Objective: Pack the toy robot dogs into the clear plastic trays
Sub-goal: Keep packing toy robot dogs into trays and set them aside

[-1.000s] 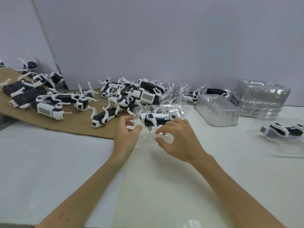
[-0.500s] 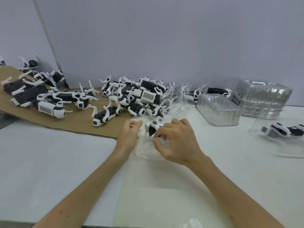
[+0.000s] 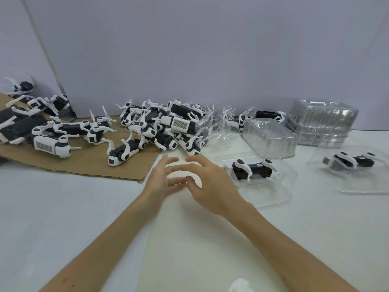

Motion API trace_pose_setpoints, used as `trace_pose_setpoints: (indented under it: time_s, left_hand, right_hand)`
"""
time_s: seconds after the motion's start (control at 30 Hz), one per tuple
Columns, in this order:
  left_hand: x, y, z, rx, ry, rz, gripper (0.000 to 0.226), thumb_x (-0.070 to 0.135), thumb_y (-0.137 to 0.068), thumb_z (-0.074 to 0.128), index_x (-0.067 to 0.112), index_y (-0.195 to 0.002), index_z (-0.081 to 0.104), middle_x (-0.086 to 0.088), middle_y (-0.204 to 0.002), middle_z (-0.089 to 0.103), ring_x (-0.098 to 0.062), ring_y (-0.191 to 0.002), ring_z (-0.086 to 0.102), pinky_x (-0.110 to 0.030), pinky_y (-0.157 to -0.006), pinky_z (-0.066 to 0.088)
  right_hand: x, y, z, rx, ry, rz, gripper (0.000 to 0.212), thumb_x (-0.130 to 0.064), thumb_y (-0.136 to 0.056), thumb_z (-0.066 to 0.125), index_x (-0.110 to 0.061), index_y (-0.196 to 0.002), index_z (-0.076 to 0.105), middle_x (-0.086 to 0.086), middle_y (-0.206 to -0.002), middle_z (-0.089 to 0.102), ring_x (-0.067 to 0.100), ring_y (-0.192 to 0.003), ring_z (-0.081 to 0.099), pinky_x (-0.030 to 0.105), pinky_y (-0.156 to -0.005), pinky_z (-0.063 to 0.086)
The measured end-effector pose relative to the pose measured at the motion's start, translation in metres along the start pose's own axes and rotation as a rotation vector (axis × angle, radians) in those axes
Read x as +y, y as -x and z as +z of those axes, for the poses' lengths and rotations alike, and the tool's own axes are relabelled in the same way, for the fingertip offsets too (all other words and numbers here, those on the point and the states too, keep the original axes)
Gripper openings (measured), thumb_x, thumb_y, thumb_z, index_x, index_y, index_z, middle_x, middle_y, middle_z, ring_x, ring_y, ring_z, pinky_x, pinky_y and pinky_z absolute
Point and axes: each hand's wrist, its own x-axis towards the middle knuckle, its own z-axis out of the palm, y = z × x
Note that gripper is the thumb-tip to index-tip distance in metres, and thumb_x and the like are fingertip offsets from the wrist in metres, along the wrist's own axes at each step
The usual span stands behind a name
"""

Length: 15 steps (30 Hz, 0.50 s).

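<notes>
Hovering side by side above the white table [image 3: 63,218], the left hand [image 3: 157,182] and the right hand [image 3: 210,186] are both empty, their fingers spread loose and slightly blurred, closed on nothing. Just right of the right hand lies a packed clear tray [image 3: 280,192] with one toy robot dog [image 3: 251,170] seated on its side in the moulded pocket. Farther right, a second packed tray [image 3: 357,186] carries another dog [image 3: 349,162] the same way. So, by my reading, two dogs are packed and the bulk of the job remains.

Beyond the hands, toward the far wall, a heap of loose dogs [image 3: 166,123] spills across the end of a brown cardboard sheet [image 3: 84,165], legs tangled and sticking up. More loose dogs [image 3: 42,131] lie scattered over the cardboard to the far left. One single dog [image 3: 124,152] lies nearest the left hand and looks the likeliest next pick. Empty trays wait at the far right: an upturned clear tray [image 3: 269,140] and, behind it, a taller stack of trays [image 3: 322,121]. A few crumpled clear pieces sit between the heap and the upturned tray.

As for writing, two dogs show white belly panels with a dense grid or barcode-like pattern, but no brand or word is legible.
</notes>
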Motion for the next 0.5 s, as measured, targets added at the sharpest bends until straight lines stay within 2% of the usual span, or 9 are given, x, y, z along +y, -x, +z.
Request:
trace_pose_setpoints:
  time_s: [0.13, 0.3, 0.4, 0.5]
  left_hand:
    - [0.001, -0.003, -0.003, 0.083, -0.016, 0.051, 0.040, 0.046, -0.106, 0.035, 0.015, -0.121, 0.057, -0.008, -0.121, 0.067, -0.035, -0.085, 0.075, -0.044, -0.084, 0.057]
    - [0.001, -0.001, 0.002, 0.083, -0.018, 0.072, 0.042, 0.047, -0.106, 0.033, 0.015, -0.123, 0.054, -0.005, -0.125, 0.063, -0.036, -0.086, 0.075, -0.047, -0.083, 0.057]
    - [0.002, -0.001, 0.000, 0.086, -0.027, 0.072, 0.043, 0.048, -0.106, 0.033, 0.015, -0.123, 0.055, -0.004, -0.126, 0.063, -0.035, -0.087, 0.074, -0.045, -0.079, 0.058]
    - [0.002, -0.001, -0.001, 0.081, -0.043, 0.072, 0.043, 0.047, -0.106, 0.033, 0.015, -0.124, 0.056, -0.004, -0.126, 0.063, -0.035, -0.087, 0.075, -0.045, -0.078, 0.058]
  right_hand:
    - [0.024, -0.007, 0.002, -0.007, 0.037, 0.274, 0.039, -0.029, -0.095, 0.052, -0.028, -0.133, 0.058, -0.009, -0.150, 0.039, 0.019, -0.120, 0.056, 0.032, -0.096, 0.040]
    - [0.057, -0.013, -0.004, -0.026, -0.060, 0.530, 0.054, -0.026, -0.095, 0.054, -0.015, -0.147, 0.043, 0.008, -0.162, 0.020, 0.022, -0.146, 0.028, 0.032, -0.113, 0.027]
    - [0.074, -0.015, -0.011, -0.038, -0.092, 0.601, 0.058, -0.025, -0.094, 0.056, -0.014, -0.149, 0.039, 0.012, -0.163, 0.017, 0.025, -0.151, 0.016, 0.039, -0.118, 0.023]
    - [0.093, -0.014, -0.023, 0.025, -0.132, 0.641, 0.053, -0.022, -0.093, 0.058, -0.014, -0.144, 0.045, 0.008, -0.157, 0.029, 0.021, -0.144, 0.029, 0.027, -0.110, 0.025]
